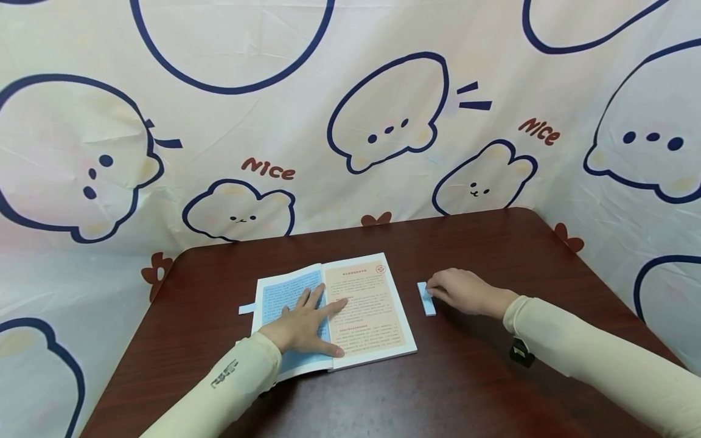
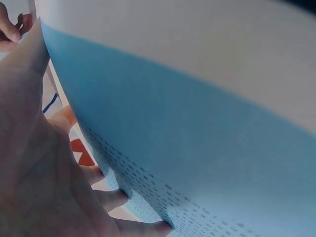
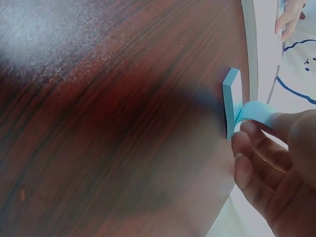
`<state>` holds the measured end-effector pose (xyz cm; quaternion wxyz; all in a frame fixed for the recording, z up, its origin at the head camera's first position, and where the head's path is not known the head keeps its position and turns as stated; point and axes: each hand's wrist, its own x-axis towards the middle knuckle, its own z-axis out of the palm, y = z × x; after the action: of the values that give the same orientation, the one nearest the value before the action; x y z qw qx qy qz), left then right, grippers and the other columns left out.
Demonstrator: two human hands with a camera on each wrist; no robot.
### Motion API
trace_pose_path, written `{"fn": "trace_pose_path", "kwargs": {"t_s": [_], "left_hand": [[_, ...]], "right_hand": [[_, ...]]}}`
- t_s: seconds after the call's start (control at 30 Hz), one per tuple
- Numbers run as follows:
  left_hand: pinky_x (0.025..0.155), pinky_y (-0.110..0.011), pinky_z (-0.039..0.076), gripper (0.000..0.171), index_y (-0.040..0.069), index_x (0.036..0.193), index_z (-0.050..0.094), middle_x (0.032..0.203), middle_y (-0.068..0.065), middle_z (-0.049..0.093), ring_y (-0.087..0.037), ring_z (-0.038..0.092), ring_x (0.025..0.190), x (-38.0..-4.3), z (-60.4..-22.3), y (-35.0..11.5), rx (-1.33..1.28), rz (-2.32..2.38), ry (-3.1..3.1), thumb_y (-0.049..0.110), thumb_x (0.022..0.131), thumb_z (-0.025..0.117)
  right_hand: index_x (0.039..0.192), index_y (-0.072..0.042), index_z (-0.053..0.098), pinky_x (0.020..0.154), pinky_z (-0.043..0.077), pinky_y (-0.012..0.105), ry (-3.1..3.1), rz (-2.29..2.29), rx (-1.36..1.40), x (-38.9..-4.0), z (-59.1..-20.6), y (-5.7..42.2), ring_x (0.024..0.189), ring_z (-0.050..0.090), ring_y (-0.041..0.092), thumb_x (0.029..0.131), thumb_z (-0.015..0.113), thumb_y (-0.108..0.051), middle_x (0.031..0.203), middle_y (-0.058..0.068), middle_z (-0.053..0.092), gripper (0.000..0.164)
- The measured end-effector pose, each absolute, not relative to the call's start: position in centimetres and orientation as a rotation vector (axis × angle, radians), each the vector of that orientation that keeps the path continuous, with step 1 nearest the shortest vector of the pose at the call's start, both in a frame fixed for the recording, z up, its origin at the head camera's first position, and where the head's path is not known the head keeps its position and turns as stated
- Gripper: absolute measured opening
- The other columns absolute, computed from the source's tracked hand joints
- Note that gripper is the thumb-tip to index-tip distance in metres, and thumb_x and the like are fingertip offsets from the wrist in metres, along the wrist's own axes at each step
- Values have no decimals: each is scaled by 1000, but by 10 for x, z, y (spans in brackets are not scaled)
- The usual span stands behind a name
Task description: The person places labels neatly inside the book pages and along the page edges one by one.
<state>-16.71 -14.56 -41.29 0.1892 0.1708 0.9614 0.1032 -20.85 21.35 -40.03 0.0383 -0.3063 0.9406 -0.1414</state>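
An open book (image 1: 367,316) lies on the table, its left page blue and its right page beige, both printed. My left hand (image 1: 301,325) rests across the middle of it with fingers spread; in the left wrist view the fingertips press on the blue page (image 2: 148,123). To the right of the book is a narrow light-blue pad of sticky notes (image 1: 426,299). My right hand (image 1: 465,291) is at the pad, and in the right wrist view its thumb and fingers pinch a curled sticky note (image 3: 256,112) that bends up from the pad.
A light-blue tab (image 1: 247,309) sticks out from the book's left edge. The dark brown wooden table (image 1: 471,383) runs back to a cartoon-printed cloth (image 1: 306,128), which also hangs along both sides.
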Motion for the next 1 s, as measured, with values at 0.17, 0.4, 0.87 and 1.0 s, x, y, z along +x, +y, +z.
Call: {"fn": "trace_pose_path", "kwargs": {"t_s": [0.17, 0.4, 0.87, 1.0], "left_hand": [[107, -83, 22, 103, 43, 157, 31, 172, -14, 3, -47, 5, 157, -167, -412, -146, 479, 290, 2698, 70, 71, 79], [107, -83, 22, 102, 43, 157, 31, 172, -14, 3, -47, 5, 157, -167, -412, -146, 480, 292, 2699, 71, 71, 78], [107, -83, 23, 103, 45, 157, 30, 172, -14, 2, -47, 6, 157, -167, -413, -145, 481, 293, 2694, 72, 71, 78], [107, -83, 23, 103, 45, 157, 30, 172, -14, 3, -47, 6, 157, -167, -413, -145, 481, 287, 2700, 72, 70, 78]], "right_hand": [[89, -18, 73, 69, 50, 27, 2861, -483, -890, -211, -397, 214, 76, 56, 6, 94, 71, -12, 85, -9, 68, 8], [77, -15, 66, 59, 44, 22, 2663, -751, -857, -216, -396, 219, 65, 51, 6, 95, 71, -17, 70, -9, 56, 19], [74, -4, 66, 47, 44, 24, 2457, -1047, -827, -226, -406, 229, 52, 45, 6, 94, 73, -23, 63, -5, 49, 28], [72, -1, 65, 44, 42, 24, 2440, -1120, -806, -229, -410, 232, 48, 44, 5, 94, 73, -22, 60, -5, 48, 31]]}}
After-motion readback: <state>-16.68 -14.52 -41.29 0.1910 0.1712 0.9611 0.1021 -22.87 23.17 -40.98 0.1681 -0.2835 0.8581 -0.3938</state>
